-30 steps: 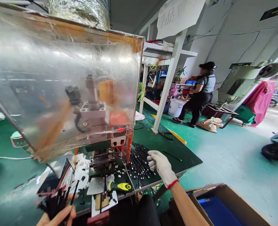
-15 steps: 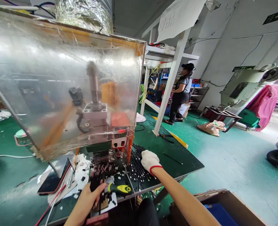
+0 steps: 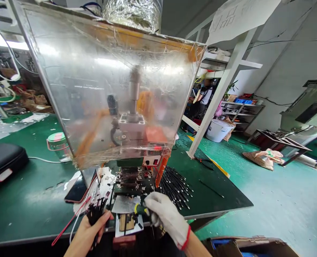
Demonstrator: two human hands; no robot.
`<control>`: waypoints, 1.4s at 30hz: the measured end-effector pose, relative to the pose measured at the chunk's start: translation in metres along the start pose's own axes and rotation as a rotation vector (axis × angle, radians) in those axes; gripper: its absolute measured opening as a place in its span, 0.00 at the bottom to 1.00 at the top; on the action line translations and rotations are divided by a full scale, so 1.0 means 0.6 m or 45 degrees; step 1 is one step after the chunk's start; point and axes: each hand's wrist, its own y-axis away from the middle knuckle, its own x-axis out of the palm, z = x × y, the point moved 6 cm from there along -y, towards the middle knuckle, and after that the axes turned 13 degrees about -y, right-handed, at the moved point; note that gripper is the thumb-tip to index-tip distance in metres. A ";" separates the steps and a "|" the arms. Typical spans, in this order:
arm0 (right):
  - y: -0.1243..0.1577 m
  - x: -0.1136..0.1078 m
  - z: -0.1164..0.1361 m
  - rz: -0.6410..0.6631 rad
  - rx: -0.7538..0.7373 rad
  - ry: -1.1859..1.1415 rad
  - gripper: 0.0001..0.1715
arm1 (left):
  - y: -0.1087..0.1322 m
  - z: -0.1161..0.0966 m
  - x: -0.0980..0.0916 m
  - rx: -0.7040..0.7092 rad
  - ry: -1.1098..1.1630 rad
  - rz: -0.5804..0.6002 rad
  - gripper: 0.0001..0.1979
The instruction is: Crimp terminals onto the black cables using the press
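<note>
My bare left hand point(image 3: 91, 228) is closed around a bundle of thin black cables point(image 3: 97, 211), whose ends stick up above the fingers. My right hand point(image 3: 167, 216), in a white knit glove with a red cuff, grips the dark green and yellow handle of a scraper point(image 3: 126, 205). Its wide metal blade points left, over the front of the machine's work area. Below the blade lies a white plate point(image 3: 139, 232) with a brown block and small black bits. A fanned pile of black cables point(image 3: 176, 185) with pale tips rests on the table to the right.
A machine behind a clear plastic shield point(image 3: 94, 92) stands in front of me. On the left lie a phone point(image 3: 76, 190), a lidded jar point(image 3: 58, 144) and a black case point(image 3: 5, 164). A cardboard box point(image 3: 257, 246) sits lower right. Another person stands beyond the white shelf post point(image 3: 219, 96).
My right hand has left the cable pile and taken hold of the scraper, which lay on the table. My left hand has moved left with its cables now raised. The view has turned left.
</note>
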 end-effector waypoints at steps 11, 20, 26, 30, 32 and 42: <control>-0.092 0.084 -0.041 -0.075 0.164 -0.248 0.07 | 0.005 0.035 -0.021 -0.057 0.075 -0.050 0.30; -0.122 0.078 -0.052 -0.051 0.147 -0.338 0.06 | 0.010 0.034 -0.018 -0.098 0.086 -0.063 0.33; -0.121 0.085 -0.048 -0.064 0.156 -0.330 0.06 | 0.019 0.022 -0.020 -0.149 -0.022 -0.075 0.35; -0.110 0.083 -0.037 -0.052 0.176 -0.265 0.07 | 0.016 0.018 -0.015 -0.131 -0.057 0.003 0.33; -0.097 0.071 -0.019 -0.095 0.107 -0.126 0.09 | 0.012 0.014 -0.013 -0.073 -0.044 0.034 0.31; 0.002 0.094 0.034 -0.024 -0.218 -0.006 0.08 | 0.014 -0.062 0.007 0.409 -0.508 0.056 0.20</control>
